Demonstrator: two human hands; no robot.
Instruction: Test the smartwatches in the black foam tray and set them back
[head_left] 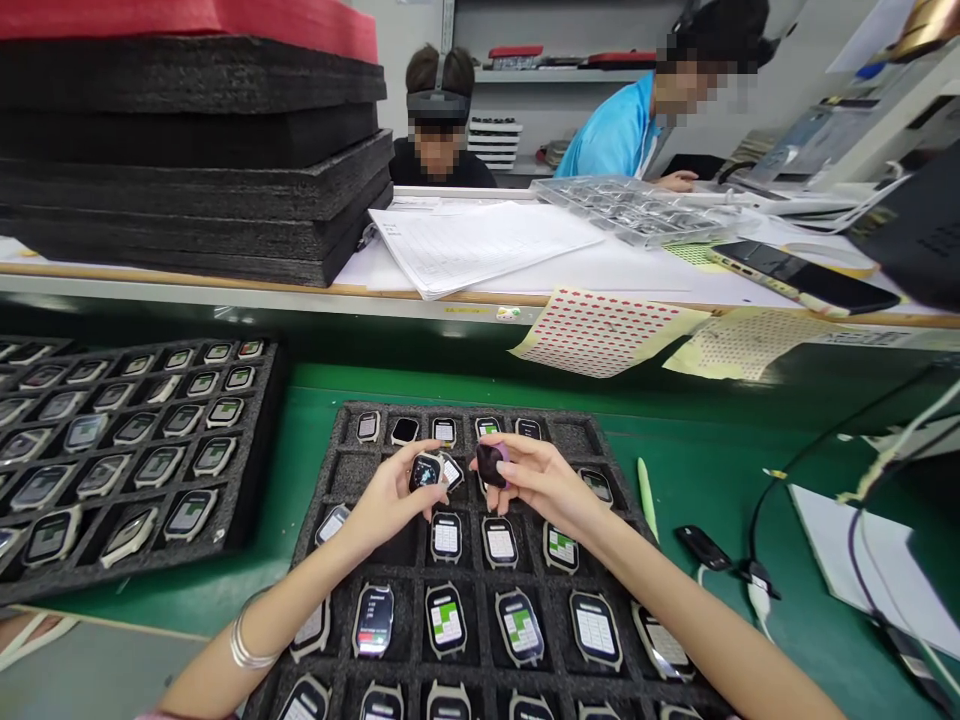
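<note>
My left hand (394, 495) grips a small smartwatch body (424, 472) with a lit screen, held over the black foam tray (341, 470) in front of me. My right hand (536, 475) pinches a dark watch body (491, 463) with a purple underside, just right of the first one. Both hands hover above the tray's upper rows. The tray holds several watch bodies (446, 620) in pockets, many showing white or green screens. A silver bracelet (244, 645) sits on my left wrist.
A second foam tray (251, 455) full of watches lies to the left on the green mat (690, 470). A green pen (646, 495) and black cables (750, 575) lie right. Stacked foam sheets (195, 150), papers, red-dot sticker sheets (600, 330) and a phone (806, 275) sit on the shelf. Two people sit beyond.
</note>
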